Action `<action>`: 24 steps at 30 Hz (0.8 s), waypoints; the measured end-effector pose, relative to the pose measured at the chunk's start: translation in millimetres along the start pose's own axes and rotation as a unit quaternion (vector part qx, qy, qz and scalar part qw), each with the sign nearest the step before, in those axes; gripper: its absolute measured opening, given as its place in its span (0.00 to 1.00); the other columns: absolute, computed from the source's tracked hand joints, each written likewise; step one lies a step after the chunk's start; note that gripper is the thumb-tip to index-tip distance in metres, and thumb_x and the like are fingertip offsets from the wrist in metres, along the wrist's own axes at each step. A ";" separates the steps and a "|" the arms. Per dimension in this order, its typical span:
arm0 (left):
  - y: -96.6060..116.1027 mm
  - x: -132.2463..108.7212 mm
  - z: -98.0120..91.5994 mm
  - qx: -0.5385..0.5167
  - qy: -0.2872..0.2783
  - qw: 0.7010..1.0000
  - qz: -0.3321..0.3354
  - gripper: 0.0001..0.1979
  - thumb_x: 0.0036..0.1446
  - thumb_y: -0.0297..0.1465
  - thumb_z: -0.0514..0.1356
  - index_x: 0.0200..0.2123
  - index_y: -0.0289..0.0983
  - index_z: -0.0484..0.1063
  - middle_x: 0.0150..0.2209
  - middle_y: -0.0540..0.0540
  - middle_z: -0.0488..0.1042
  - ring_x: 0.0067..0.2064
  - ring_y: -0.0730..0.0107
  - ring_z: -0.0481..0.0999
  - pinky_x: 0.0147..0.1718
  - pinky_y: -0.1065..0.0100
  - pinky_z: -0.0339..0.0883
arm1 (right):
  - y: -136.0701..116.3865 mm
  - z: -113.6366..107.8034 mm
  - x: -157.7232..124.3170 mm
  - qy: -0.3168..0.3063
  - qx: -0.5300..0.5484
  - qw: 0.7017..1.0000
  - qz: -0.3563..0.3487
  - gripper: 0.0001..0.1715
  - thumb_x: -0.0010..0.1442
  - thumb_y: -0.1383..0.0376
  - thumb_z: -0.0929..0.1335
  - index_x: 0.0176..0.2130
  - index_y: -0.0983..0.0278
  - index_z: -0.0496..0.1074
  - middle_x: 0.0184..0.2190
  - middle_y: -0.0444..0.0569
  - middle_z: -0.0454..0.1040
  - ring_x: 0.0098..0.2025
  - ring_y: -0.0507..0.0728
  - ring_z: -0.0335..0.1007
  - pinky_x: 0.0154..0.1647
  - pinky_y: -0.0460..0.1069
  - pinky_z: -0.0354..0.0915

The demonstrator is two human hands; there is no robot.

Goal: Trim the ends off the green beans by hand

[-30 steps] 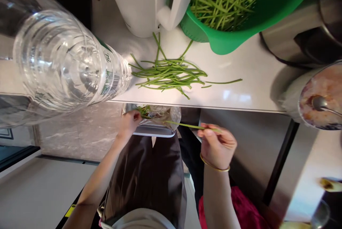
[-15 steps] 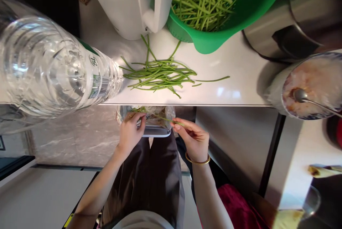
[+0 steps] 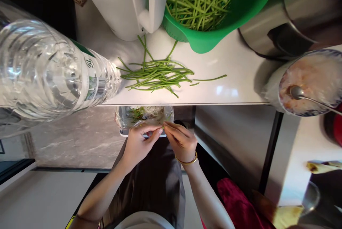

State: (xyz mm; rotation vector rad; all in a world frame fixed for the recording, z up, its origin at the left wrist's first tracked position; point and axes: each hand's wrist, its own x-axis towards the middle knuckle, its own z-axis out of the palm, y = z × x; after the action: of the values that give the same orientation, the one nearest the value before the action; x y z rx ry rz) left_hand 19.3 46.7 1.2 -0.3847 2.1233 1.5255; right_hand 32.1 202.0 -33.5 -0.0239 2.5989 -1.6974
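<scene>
My left hand (image 3: 141,143) and my right hand (image 3: 183,141), with a gold bangle at its wrist, meet fingertip to fingertip just in front of the counter edge. Both pinch a thin green vegetable stem (image 3: 163,127), mostly hidden by the fingers. Beneath them is a lined waste bin (image 3: 169,110) with green scraps (image 3: 137,113) and plastic inside. On the counter above lies a loose pile of green stems (image 3: 159,74), with one long stem (image 3: 211,78) apart on its right. Many more cut stems (image 3: 197,3) fill a green colander (image 3: 207,42) behind.
A large water bottle (image 3: 61,68) stands at the left of the white counter (image 3: 208,92). At the back is a white appliance (image 3: 114,4). To the right are a steel pot (image 3: 291,19) and a bowl (image 3: 315,79) with a spoon (image 3: 296,92).
My left hand has moved right and away from over the bin's scraps. The right hand has come left with the stem, and the fingertips of both now meet on it.
</scene>
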 end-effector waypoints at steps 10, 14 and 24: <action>-5.0 9.7 -2.8 -0.043 -0.034 0.998 -0.035 0.06 0.51 0.30 0.60 0.29 0.36 0.76 0.30 0.48 0.78 0.32 0.71 0.76 0.34 0.73 0.69 | -5.1 -3.4 -1.5 -0.019 0.090 0.995 0.038 0.13 0.52 0.71 0.72 0.36 0.54 0.79 0.34 0.44 0.80 0.36 0.54 0.77 0.38 0.49 0.75; -34.6 23.7 -10.1 0.045 0.007 0.998 -0.051 0.07 0.51 0.31 0.58 0.30 0.36 0.76 0.29 0.49 0.78 0.29 0.73 0.74 0.30 0.74 0.67 | -2.3 -8.5 1.7 0.050 0.213 0.967 0.130 0.09 0.47 0.71 0.75 0.30 0.57 0.79 0.31 0.45 0.80 0.33 0.55 0.77 0.34 0.49 0.75; -103.3 40.2 -45.0 0.444 0.062 0.885 -0.122 0.12 0.58 0.37 0.54 0.32 0.39 0.75 0.33 0.44 0.78 0.37 0.63 0.77 0.35 0.69 0.65 | 19.8 -57.6 26.5 0.199 0.471 0.817 0.265 0.08 0.47 0.62 0.76 0.31 0.56 0.77 0.30 0.38 0.78 0.25 0.42 0.72 0.26 0.34 0.69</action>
State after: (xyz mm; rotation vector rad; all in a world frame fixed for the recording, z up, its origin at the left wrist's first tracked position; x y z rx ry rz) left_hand 26.7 -27.9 -92.0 -0.3833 2.4832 0.2936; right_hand 3.5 261.8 -29.1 1.0496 1.3612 -2.6372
